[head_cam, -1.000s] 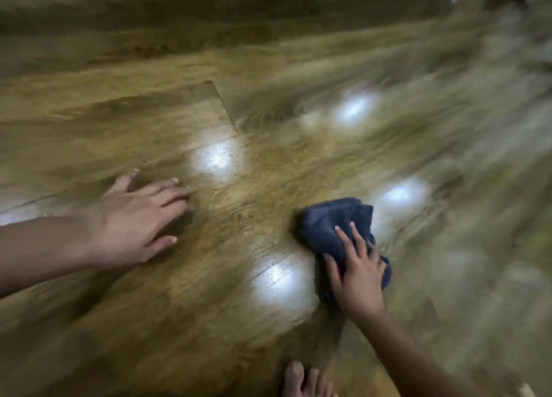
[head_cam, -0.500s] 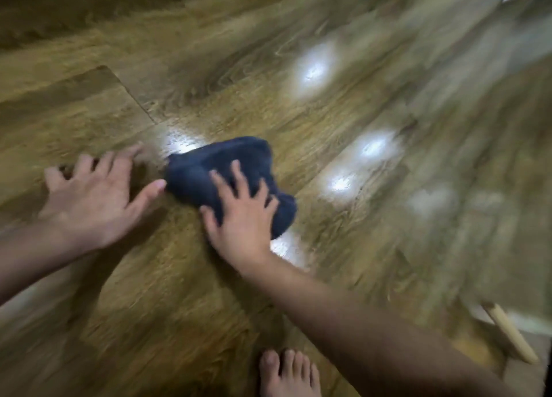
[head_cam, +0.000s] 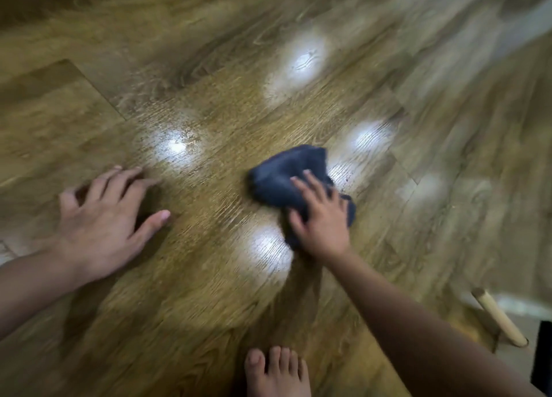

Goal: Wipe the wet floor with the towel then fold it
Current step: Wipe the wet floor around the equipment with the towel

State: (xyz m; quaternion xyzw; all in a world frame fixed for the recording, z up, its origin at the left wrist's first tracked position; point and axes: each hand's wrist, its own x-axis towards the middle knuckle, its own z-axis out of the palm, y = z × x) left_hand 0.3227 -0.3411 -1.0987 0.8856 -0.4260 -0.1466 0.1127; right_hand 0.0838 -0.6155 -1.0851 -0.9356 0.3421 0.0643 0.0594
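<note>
Wiping's not done imo: right hand (head_cam: 324, 220), fingers spread, presses the bunched dark blue towel (head_cam: 286, 178) onto the glossy wood-plank floor (head_cam: 209, 277). Left hand (head_cam: 104, 217) is splayed flat, holding nothing. No folding yet.

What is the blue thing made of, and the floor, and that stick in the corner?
The dark blue towel looks like soft fabric, likely terry cloth: it bunches and looks fuzzy. The floor looks like glossy wood-look planks, maybe laminate: grain lines, seams, bright light reflections. The pale furniture leg looks like smooth light wood, but it is blurry.
</note>
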